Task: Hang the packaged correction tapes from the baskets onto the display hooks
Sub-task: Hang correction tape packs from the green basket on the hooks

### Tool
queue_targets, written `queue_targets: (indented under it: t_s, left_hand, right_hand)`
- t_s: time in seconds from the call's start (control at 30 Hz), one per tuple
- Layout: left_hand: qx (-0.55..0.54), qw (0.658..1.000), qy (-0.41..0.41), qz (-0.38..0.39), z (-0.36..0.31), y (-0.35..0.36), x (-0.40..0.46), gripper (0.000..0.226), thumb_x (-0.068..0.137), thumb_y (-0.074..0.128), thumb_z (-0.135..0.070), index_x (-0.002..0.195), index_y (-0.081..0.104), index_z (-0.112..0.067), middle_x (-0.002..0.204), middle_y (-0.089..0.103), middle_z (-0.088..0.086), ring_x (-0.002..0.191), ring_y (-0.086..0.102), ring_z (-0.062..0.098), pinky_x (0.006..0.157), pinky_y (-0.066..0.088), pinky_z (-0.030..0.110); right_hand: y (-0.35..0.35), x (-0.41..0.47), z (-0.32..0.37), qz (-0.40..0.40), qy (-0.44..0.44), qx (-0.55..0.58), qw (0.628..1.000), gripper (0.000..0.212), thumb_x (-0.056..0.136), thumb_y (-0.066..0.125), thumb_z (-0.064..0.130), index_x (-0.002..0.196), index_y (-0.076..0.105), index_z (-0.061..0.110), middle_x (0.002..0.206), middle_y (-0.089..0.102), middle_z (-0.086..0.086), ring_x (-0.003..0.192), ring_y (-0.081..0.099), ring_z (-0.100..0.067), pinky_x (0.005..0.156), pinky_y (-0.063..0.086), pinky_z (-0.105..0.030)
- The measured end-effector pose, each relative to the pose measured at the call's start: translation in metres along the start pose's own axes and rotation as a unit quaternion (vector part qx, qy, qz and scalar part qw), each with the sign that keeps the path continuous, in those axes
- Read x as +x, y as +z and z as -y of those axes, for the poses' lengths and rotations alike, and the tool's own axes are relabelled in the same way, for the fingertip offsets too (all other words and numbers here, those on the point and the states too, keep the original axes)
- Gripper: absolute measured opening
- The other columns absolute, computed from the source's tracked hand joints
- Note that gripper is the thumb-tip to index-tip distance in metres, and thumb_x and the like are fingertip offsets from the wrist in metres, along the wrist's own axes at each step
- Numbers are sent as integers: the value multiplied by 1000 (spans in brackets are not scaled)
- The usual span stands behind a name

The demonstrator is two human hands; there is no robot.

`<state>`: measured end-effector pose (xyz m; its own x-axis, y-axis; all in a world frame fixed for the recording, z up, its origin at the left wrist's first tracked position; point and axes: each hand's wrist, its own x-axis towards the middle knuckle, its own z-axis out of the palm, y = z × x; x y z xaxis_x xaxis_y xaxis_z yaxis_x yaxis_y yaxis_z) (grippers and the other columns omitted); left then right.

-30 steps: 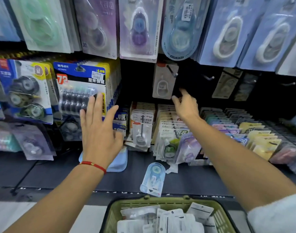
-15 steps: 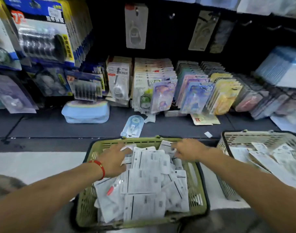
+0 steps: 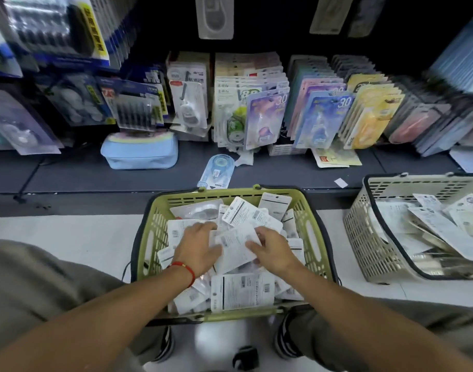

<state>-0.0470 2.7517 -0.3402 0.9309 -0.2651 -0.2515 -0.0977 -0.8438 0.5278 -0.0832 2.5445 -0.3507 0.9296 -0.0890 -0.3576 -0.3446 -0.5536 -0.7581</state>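
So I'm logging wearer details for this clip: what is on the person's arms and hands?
Both forearms are bare, with no sleeves in view and no gloves. The left hand has a thin red cord bracelet with a small gold bead at the wrist. The right hand and its wrist show nothing worn.

A stationery shop: packaged goods crowd a display shelf above shopping baskets.
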Motion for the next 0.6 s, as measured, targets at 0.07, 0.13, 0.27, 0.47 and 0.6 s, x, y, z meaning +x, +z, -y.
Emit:
queue_targets:
  t_s: [0.07,0.13,0.27,0.47,0.6]
  left_hand:
    - [-71,992,-59,-89,-12,-15,4,22,97,64,-31,116,66,-19,123,63,11,117,59,31,98,50,40]
    - [-263,945,-175,-85,-27,-35,12,25,98,61,-42,99,65,-18,108,72,15,97,72,34,93,57,42]
    - [-594,767,-233,73,-39,-54,23,44,104,61,-39,120,65,2,118,73,28,92,78,34,74,65,42]
    - [-532,811,-244,23,-13,-48,19,35,102,58,5,134,64,-7,127,71,20,114,69,40,94,57,55]
    - [-501,830,-246,25,-7,-48,18,37,100,57,1,131,67,-15,126,72,17,117,66,40,106,51,60]
  right_hand:
    - [-10,2,15,-73,-99,-17,992,30,104,63,22,132,63,13,120,62,-5,107,62,-14,92,53,-28]
    - [-17,-1,28,-169,-239,-51,955,25,103,64,18,127,63,16,116,55,0,99,55,2,87,43,-9]
    - [-10,-5,35,-137,-372,-94,914,38,92,75,6,127,62,14,122,52,-2,111,55,-8,97,47,-17]
    - [0,10,3,-11,-160,-273,949,75,101,63,44,162,27,21,170,20,-3,157,22,-22,127,28,-43]
    - [-2,20,-22,34,-55,-367,928,82,107,57,30,168,2,19,175,6,-9,162,7,-27,131,8,-45]
